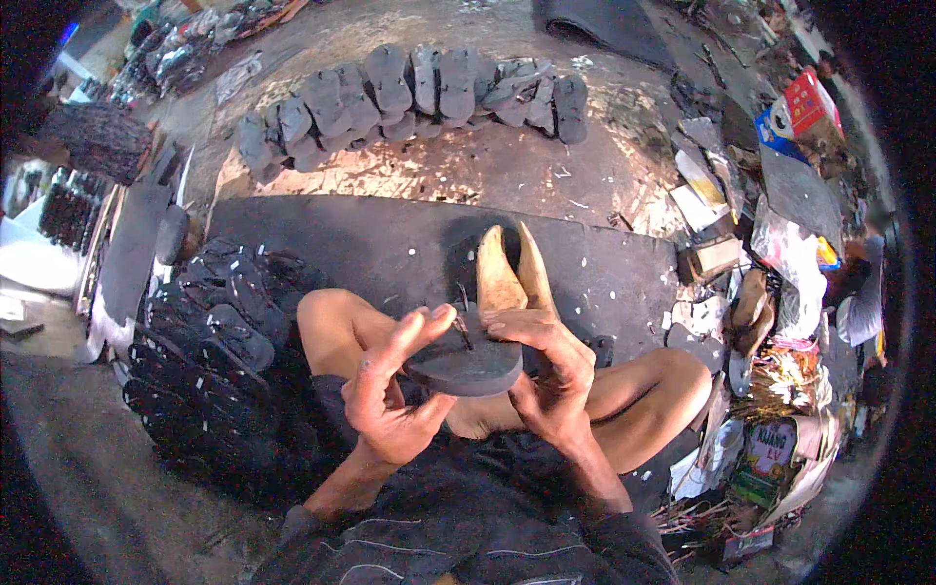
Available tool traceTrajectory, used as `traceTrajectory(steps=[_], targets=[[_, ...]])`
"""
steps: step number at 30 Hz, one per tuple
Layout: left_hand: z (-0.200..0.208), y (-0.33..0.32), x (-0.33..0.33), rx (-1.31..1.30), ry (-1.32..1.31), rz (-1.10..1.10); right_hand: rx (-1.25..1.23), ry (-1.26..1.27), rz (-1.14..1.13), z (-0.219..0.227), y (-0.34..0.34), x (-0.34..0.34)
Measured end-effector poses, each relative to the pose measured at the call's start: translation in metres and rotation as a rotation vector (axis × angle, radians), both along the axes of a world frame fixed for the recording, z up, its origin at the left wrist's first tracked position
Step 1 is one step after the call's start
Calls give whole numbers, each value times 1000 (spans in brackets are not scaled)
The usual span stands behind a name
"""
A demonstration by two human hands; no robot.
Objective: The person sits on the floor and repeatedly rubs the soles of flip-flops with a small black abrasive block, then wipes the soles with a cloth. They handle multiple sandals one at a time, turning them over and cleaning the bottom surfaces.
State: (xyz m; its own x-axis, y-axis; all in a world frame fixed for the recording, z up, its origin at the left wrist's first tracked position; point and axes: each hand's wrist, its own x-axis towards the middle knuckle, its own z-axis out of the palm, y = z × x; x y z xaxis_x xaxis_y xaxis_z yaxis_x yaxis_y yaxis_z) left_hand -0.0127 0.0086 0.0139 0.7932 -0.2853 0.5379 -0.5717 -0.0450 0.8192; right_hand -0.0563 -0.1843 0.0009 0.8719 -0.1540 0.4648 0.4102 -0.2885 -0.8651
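Between both hands, above my crossed legs, is a dark flip-flop, its thick sole edge turned toward me. A thin dark strap piece stands up from its top. My left hand grips the left end, with fingers above and thumb at the lower edge. My right hand closes on the right end, its fingers bent over the top. Just beyond the flip-flop, two pale, horn-shaped pieces that look wooden rise close together; their lower ends are hidden behind my right hand.
A row of dark sandals stands across the far side. At my left lies a large heap of black flip-flops. Cartons, scraps and plastic bags crowd the right, with a red box and a green tin. A dark mat lies in front.
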Motion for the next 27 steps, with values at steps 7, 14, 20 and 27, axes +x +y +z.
traceTrajectory(steps=[7,14,20,27], targets=[[-3,-3,-1,75,-39,15,151,58,48,-17,-1,-6],[-4,8,11,438,-166,-239,403,690,301,20,-31,9],[-17,11,9,440,-295,-276,101,636,290,-2,-25,12],[-31,34,32,363,-85,5,468,756,148,-61,-17,48]])
